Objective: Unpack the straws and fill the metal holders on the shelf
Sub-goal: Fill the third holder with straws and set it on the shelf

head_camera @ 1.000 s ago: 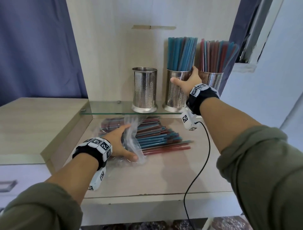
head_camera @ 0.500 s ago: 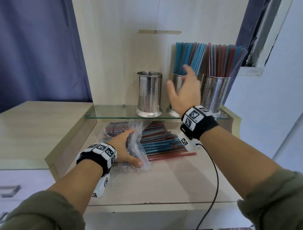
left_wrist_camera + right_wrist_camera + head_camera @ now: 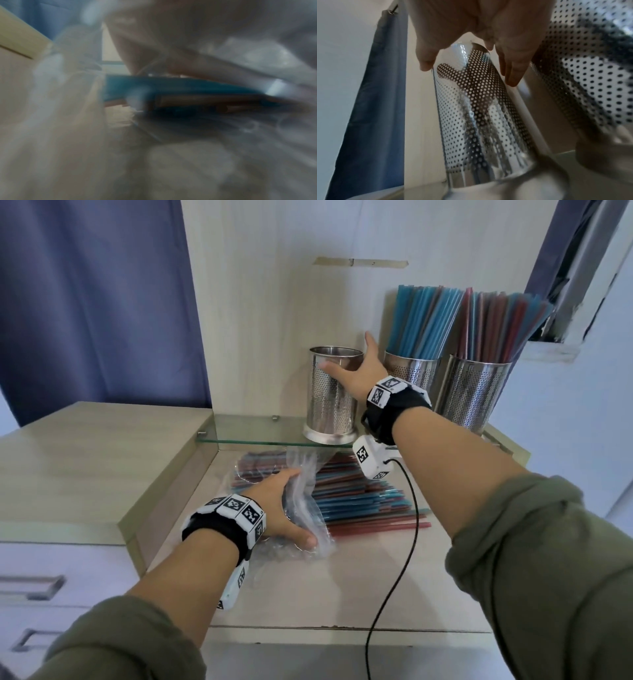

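On the glass shelf (image 3: 253, 431) stand three perforated metal holders. My right hand (image 3: 347, 354) spreads its thumb and fingers on either side of the empty left holder (image 3: 329, 409) near the rim; the right wrist view shows the hand (image 3: 470, 73) straddling that holder (image 3: 479, 115) with straight fingers. The middle holder (image 3: 414, 371) has blue straws, the right holder (image 3: 476, 395) mostly red ones. Below the shelf, my left hand (image 3: 303, 505) grips the clear plastic bag (image 3: 308, 525), from which red and blue straws (image 3: 363, 501) stick out. The blurred left wrist view shows straws (image 3: 171, 83) under plastic.
A black cable (image 3: 411, 525) runs from my right wrist across the wooden counter (image 3: 342, 594) and over its front edge. A raised cabinet top (image 3: 85, 457) with drawers borders the left. A blue curtain (image 3: 96, 302) hangs behind; the wooden back panel (image 3: 274, 320) rises behind the shelf.
My right hand let go of the middle holder with blue straws and moved left to the empty holder. The left hand stayed on the bag. The camera came closer.
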The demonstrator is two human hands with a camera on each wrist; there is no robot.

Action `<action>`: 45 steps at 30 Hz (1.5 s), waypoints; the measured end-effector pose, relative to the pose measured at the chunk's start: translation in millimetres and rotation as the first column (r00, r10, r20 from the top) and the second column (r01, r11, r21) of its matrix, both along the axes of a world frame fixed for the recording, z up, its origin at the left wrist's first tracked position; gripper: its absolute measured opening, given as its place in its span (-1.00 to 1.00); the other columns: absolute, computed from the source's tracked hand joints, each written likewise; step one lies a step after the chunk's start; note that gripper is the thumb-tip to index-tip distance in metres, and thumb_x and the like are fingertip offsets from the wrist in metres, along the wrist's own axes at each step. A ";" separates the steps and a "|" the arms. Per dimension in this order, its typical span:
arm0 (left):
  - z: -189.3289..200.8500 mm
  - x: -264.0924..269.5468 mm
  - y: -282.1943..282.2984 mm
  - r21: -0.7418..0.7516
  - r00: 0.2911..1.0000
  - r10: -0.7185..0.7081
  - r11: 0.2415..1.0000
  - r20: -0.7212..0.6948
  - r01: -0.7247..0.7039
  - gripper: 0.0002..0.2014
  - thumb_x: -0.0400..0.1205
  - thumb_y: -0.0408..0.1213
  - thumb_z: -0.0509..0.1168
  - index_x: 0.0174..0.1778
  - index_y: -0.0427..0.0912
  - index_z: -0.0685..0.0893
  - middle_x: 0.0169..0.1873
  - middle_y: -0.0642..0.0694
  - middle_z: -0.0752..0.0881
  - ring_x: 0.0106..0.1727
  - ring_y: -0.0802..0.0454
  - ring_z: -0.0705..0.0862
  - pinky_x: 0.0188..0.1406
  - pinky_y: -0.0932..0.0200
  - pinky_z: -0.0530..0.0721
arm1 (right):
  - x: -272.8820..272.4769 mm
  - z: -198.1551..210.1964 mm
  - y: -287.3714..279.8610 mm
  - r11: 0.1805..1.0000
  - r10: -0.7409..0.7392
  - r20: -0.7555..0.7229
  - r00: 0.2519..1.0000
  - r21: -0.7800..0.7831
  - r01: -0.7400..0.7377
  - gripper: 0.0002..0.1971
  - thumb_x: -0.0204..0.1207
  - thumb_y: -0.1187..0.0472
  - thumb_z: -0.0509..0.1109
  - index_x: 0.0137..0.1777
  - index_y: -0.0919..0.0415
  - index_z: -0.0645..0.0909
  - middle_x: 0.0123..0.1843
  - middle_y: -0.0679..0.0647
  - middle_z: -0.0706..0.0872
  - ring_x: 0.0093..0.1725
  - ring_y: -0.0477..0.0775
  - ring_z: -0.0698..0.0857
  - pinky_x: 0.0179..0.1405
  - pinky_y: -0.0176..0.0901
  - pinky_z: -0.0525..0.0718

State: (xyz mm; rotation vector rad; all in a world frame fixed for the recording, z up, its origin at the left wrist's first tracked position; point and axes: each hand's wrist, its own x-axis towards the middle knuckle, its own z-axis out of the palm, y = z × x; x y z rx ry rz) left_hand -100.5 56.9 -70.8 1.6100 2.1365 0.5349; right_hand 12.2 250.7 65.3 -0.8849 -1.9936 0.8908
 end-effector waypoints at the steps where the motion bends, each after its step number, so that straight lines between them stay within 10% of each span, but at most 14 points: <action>1: 0.1 0.5 0.2 -0.001 1.000 0.001 1.000 -0.001 -0.001 0.41 -0.02 0.24 0.68 0.67 0.10 -0.02 0.64 0.02 0.24 0.57 -0.02 0.37 0.46 0.15 0.36 | -1.5 -2.2 -0.7 1.000 0.004 -0.011 1.000 -0.025 -0.004 0.20 0.34 -0.19 0.59 0.72 0.05 -0.22 0.67 0.14 0.31 0.58 0.13 0.41 0.34 -0.26 0.36; 13: 0.3 1.9 1.1 -0.001 0.999 0.007 1.000 -0.037 -0.008 0.38 0.02 0.22 0.68 0.67 0.03 0.01 0.65 0.00 0.22 0.60 -0.03 0.30 0.51 0.14 0.28 | 97.1 4.4 -51.5 0.990 -0.096 -0.042 0.995 0.105 0.100 0.13 0.11 -0.38 0.61 0.63 0.06 0.23 0.35 -0.08 0.63 0.29 -0.08 0.62 0.37 -0.14 0.55; 18: 1.0 5.4 1.1 0.022 0.998 0.009 1.000 -0.056 -0.008 0.33 0.09 0.11 0.70 0.67 -0.04 0.03 0.63 -0.03 0.25 0.58 -0.03 0.34 0.48 0.20 0.29 | 196.7 11.6 -61.7 0.994 -0.075 0.156 0.985 0.094 0.060 -0.04 0.24 -0.21 0.59 0.60 0.02 0.26 -0.08 -0.04 0.66 -0.12 -0.12 0.67 -0.12 -0.24 0.60; 25: 5.9 11.4 -0.1 -0.028 0.992 0.005 1.000 -0.127 -0.009 0.44 -0.06 0.31 0.59 0.68 -0.03 -0.04 0.65 -0.06 0.20 0.59 -0.05 0.33 0.51 0.17 0.25 | 258.1 -52.6 -57.6 0.997 -0.082 0.111 0.990 -0.008 0.083 0.08 0.07 -0.08 0.72 0.59 0.12 0.28 0.25 -0.09 0.61 0.14 -0.16 0.66 0.31 -0.09 0.59; 28: 6.5 14.7 -0.2 -0.035 0.989 0.009 0.999 -0.147 -0.015 0.39 0.04 0.22 0.65 0.68 -0.04 -0.04 0.66 -0.08 0.19 0.60 -0.07 0.31 0.51 0.16 0.25 | 262.3 -79.6 -58.1 0.997 -0.075 0.065 0.995 -0.021 0.077 0.27 -0.12 -0.33 0.72 0.62 0.06 0.27 0.44 -0.12 0.56 0.37 -0.17 0.58 0.51 0.01 0.49; 36: 5.1 12.0 1.8 -0.115 0.951 -0.014 0.993 -0.309 -0.023 0.44 -0.14 0.50 0.52 0.62 0.13 -0.04 0.55 -0.02 0.40 0.46 -0.06 0.50 0.46 -0.02 0.48 | 272.8 -94.9 -53.9 0.984 -0.171 -0.038 0.985 -0.053 0.169 -0.02 0.18 0.13 0.75 0.57 0.09 0.29 0.19 -0.24 0.62 0.21 -0.09 0.70 0.41 0.07 0.59; 45: 14.1 12.7 -12.9 -0.175 0.932 -0.087 0.984 -0.353 0.026 0.29 0.00 0.33 0.59 0.55 0.21 -0.06 0.44 -0.02 0.51 0.29 -0.08 0.61 0.32 0.00 0.58 | 276.2 -101.7 -41.7 0.973 -0.227 -0.015 0.974 -0.029 0.227 0.10 0.03 -0.07 0.72 0.58 0.07 0.24 0.31 -0.07 0.65 0.23 -0.09 0.70 0.38 0.02 0.60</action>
